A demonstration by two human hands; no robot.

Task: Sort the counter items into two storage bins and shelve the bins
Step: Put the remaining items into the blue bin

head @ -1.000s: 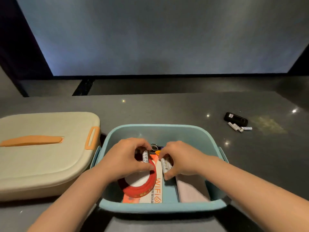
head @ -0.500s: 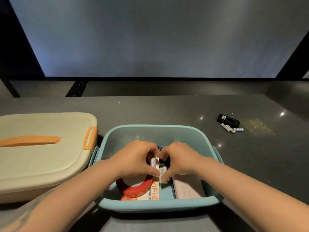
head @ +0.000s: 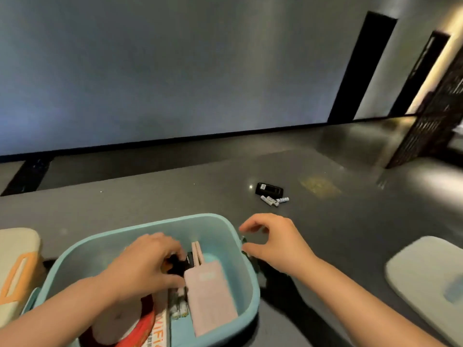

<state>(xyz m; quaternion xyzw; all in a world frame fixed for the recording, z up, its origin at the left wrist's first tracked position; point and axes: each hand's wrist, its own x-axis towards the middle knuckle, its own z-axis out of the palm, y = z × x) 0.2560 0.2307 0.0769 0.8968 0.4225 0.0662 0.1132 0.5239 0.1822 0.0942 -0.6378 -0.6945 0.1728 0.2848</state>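
Observation:
A teal bin [head: 155, 224] stands on the dark counter in front of me. Inside it lie a pink pouch [head: 210, 296], small white batteries [head: 179, 308], a red tape roll [head: 141, 333] and an orange-lettered box [head: 162, 331]. My left hand [head: 145, 269] reaches into the bin, fingers bent over a dark item [head: 176, 265]; whether it grips that item is unclear. Just outside the bin's right rim hovers my right hand [head: 275, 242], loosely curled and holding nothing. Further back on the counter sit a black device [head: 269, 189] and loose white batteries [head: 274, 200].
A closed cream bin [head: 17, 246] with orange handles sits at the left edge. A pale lid [head: 426, 276] lies on the counter at the right. A dark lattice screen [head: 438, 108] stands at the far right, with a wall behind the counter.
My right hand has come out of the bin and moved right, past its rim. The batteries now lie loose inside the bin. The view has swung to the right.

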